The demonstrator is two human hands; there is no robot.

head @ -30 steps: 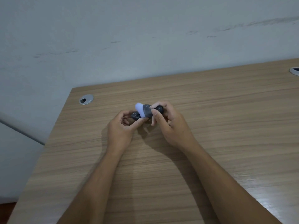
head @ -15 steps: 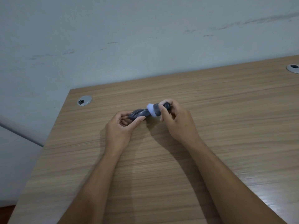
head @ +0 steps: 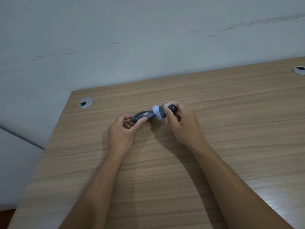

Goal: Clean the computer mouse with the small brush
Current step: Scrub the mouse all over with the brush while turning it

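Near table's (head: pixel 214 129) far-left corner, left hand (head: pixel 122 129) grips mouse (head: pixel 143 116), long axis left-right; right hand (head: pixel 181 123) pinches brush (head: pixel 160 112), bristles at mouse's right end.

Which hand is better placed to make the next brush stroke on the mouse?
The right hand. It holds the small brush, whose pale bristles sit at the right end of the computer mouse. The left hand is occupied gripping the mouse.
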